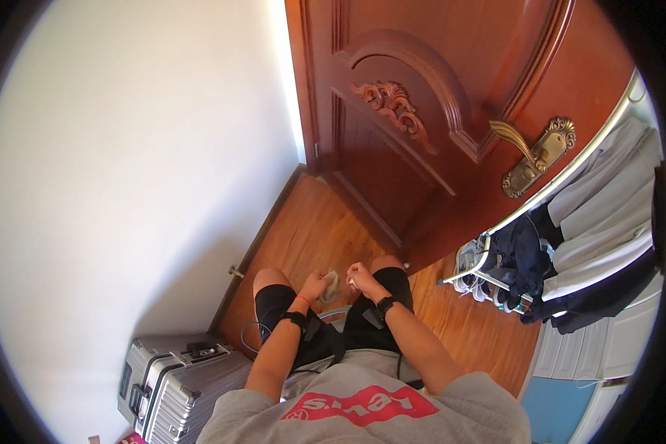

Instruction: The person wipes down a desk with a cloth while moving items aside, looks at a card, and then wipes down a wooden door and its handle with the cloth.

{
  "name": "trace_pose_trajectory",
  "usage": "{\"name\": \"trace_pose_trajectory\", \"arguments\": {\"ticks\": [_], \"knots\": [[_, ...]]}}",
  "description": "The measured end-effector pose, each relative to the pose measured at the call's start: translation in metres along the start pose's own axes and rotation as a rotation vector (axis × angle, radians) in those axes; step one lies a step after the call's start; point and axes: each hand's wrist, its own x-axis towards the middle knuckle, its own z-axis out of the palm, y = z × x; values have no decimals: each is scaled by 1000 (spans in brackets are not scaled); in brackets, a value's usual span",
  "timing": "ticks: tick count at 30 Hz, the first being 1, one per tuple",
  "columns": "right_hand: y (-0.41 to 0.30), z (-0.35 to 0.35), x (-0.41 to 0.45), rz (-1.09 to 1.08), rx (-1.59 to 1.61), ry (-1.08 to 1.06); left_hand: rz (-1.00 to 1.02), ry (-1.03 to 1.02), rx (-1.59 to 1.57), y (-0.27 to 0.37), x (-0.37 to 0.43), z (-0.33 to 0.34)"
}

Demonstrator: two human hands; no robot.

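Low between my knees, my left hand (pixel 316 284) grips a small pale cloth item (pixel 328 287) that hangs from its fingers; its exact kind is unclear. Just to the right, my right hand (pixel 361 277) has its fingers curled round a small white thing (pixel 353 284), mostly hidden by them. A gap separates the two hands. Both wrists carry black straps. Beneath the hands lies the wood floor (pixel 333 222), with part of a light curved object (pixel 334 314) showing between my thighs.
A carved wooden door (pixel 422 183) with a brass handle (pixel 519 145) stands ahead. Silver ribbed suitcases (pixel 183 388) stand by the white wall (pixel 144 139) at left. To the right are a rack with shoes (pixel 491 294) and hanging clothes (pixel 605 211). A doorstop (pixel 236 272) juts from the baseboard.
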Motion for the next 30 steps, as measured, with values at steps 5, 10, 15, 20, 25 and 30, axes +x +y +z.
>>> {"name": "trace_pose_trajectory", "arguments": {"ticks": [5,10,15,20,25,30], "knots": [[0,-1,7,-1,-73,-31,-78,2,-22,-3,1,-2],[-6,2,-8,-4,-15,-91,-86,-21,-59,10,-14,-2],[-17,2,-21,10,-2,-105,-101,-78,-121,13,-12,-1],[-16,8,-13,-104,-118,-93,-39,-24,-100,-8,-1,-5],[-14,-5,-7,-72,-123,-80,-72,-94,-146,9,0,-1],[-14,3,-9,-71,-65,-83,-88,-158,-165,-11,6,-6]]}}
